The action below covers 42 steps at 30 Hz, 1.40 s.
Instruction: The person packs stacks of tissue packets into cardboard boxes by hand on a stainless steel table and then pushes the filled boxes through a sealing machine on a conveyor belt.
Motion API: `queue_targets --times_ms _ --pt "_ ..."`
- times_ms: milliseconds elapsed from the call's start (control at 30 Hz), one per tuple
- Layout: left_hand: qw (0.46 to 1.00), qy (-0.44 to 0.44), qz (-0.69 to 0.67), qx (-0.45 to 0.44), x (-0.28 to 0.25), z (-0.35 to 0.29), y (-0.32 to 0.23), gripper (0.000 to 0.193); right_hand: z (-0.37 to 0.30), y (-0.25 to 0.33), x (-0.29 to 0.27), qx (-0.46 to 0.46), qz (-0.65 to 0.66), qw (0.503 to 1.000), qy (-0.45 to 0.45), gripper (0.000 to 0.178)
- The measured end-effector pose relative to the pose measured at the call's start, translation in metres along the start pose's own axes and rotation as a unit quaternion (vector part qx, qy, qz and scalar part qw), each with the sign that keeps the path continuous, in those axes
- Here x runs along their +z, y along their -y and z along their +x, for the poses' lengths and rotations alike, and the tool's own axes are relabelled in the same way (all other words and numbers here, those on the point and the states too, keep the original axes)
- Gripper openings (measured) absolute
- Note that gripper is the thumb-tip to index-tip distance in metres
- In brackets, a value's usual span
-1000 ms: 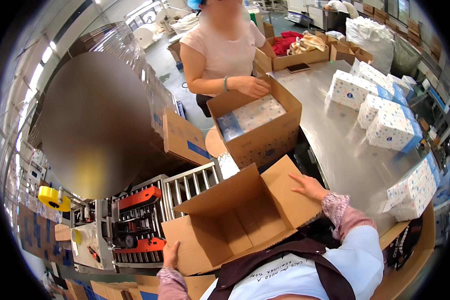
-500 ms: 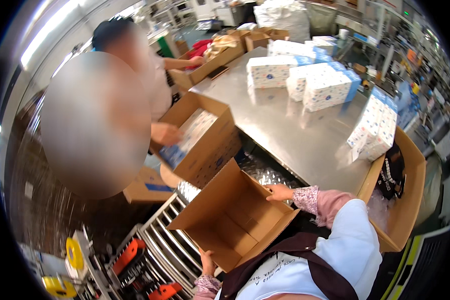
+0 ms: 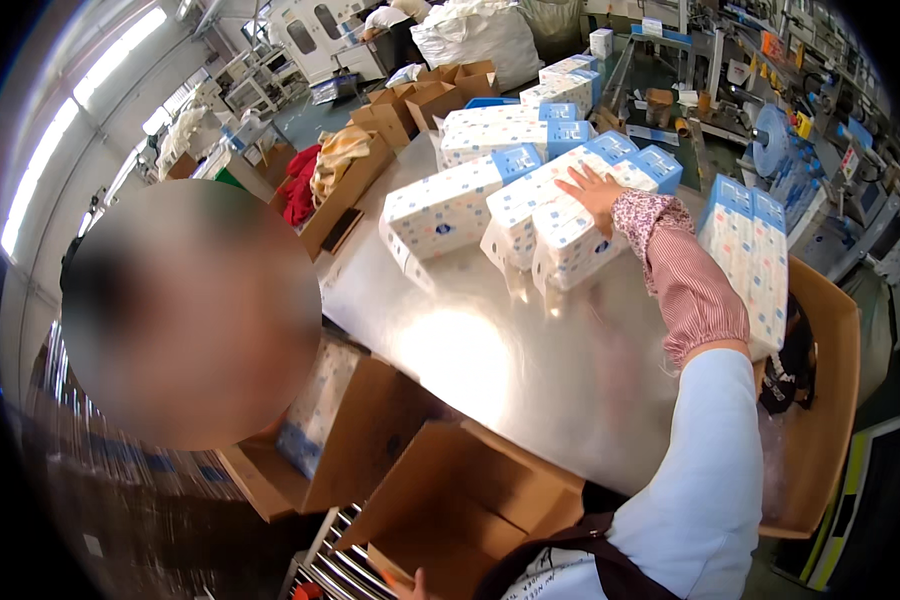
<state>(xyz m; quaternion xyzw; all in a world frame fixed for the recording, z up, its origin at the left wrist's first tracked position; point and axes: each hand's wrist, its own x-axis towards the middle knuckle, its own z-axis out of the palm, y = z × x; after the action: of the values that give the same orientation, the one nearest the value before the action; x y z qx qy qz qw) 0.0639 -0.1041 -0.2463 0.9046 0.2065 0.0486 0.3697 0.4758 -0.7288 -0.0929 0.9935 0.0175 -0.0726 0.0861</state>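
Observation:
My right hand (image 3: 592, 195) reaches across the steel table and lies, fingers spread, on two side-by-side packs (image 3: 575, 225). They are long, plastic-wrapped, white with coloured dots and blue ends. Another such pack (image 3: 450, 205) lies to their left, with several more behind. An open cardboard box (image 3: 470, 500) stands at the table's near edge, its inside bare. My left hand (image 3: 410, 585) is at the box's near left edge, mostly cut off by the picture's lower border; a finger shows against the cardboard.
A co-worker (image 3: 190, 310) stands at the left beside a box holding packs (image 3: 320, 410). Further packs (image 3: 745, 260) lean by a carton (image 3: 820, 430) with a black item inside. Rollers (image 3: 345, 560) run under the open box. Boxes of cloth (image 3: 345, 165) line the far left.
My right hand has left the open box's rim and moved up and right onto the packs. The view has shifted, and the co-worker stands closer. My left hand stays by the box.

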Motion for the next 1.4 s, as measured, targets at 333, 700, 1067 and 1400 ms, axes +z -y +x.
queue_targets --times_ms 333,700,1067,1400 --pt "0.884 0.168 0.021 0.436 0.147 0.217 -0.336 0.051 -0.017 -0.028 0.023 -0.148 0.177 0.973 -0.022 0.101" --pt "0.886 0.327 0.007 0.329 0.321 0.311 -0.518 0.071 -0.209 -0.092 0.111 0.312 0.185 0.923 -0.125 0.096" --pt "0.595 0.722 -0.34 0.098 0.342 0.223 -0.494 0.083 -0.181 -0.114 0.116 0.45 0.257 0.839 -0.166 0.101" --pt "0.702 0.591 -0.365 0.158 0.271 0.11 -0.406 0.086 -0.162 -0.041 0.07 0.239 0.355 0.884 -0.19 0.087"
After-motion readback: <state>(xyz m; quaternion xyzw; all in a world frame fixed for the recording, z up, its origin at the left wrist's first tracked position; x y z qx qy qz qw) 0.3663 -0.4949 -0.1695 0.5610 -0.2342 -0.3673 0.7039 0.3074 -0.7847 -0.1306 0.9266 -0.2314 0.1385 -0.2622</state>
